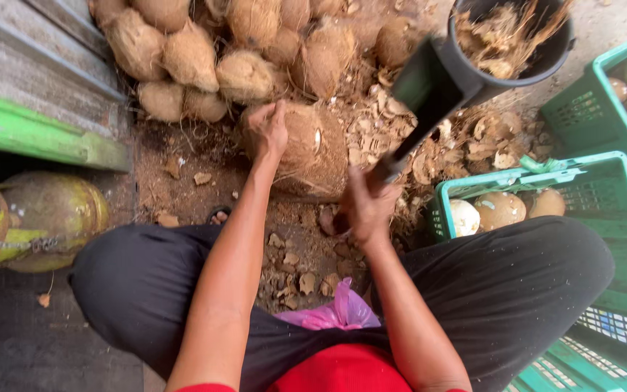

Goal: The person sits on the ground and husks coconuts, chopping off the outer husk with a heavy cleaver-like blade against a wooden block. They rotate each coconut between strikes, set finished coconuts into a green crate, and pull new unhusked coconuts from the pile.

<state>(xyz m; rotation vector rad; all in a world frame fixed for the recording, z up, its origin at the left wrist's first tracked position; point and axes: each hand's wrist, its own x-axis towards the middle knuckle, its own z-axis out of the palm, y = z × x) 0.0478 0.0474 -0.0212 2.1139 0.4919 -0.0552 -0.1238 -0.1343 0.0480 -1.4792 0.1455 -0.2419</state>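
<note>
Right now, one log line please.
left hand: steadies coconut | right hand: grips cleaver, raised | crate: peeled coconuts

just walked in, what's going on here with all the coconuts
A seated person steadies a brown husked coconut on the dirt ground with the left hand, while the right hand grips a dark broad-bladed cleaver raised over it. More brown coconuts are piled behind. Peeled pale coconuts sit in a green plastic crate; a black bucket holds husk scraps.
</note>
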